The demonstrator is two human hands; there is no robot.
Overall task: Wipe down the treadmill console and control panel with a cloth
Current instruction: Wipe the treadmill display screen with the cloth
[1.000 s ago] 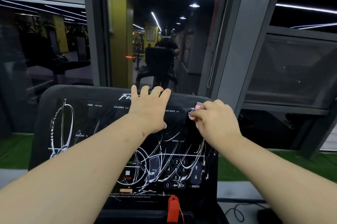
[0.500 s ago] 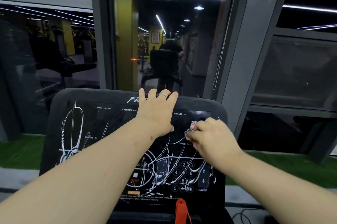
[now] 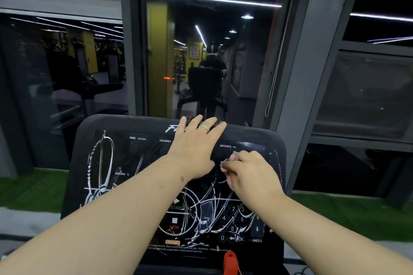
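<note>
The right hand's fingers (image 3: 243, 164) are bunched round a small pink-and-white cloth (image 3: 228, 161), pinching it against the console (image 3: 125, 163) on its upper right, just below the DISTANCE label. The left hand (image 3: 194, 149) lies flat with straight fingers, palm on the panel and fingertips over the top edge, seemingly bracing.

White streaks (image 3: 100, 163) cover much of the panel: long loops at the left, a tangle across the middle and over the keypad (image 3: 233, 218). The patch round the cloth looks darker and cleaner. I judge the wipe to be at an early stage, with the left side, centre and button area all left to do.

The cloth sits close to the right border, so there is little room that way; leftward the braced hand lies just beside it and would need to lift. Downward is open as far as the red safety key (image 3: 230, 262) at the bottom edge.
</note>
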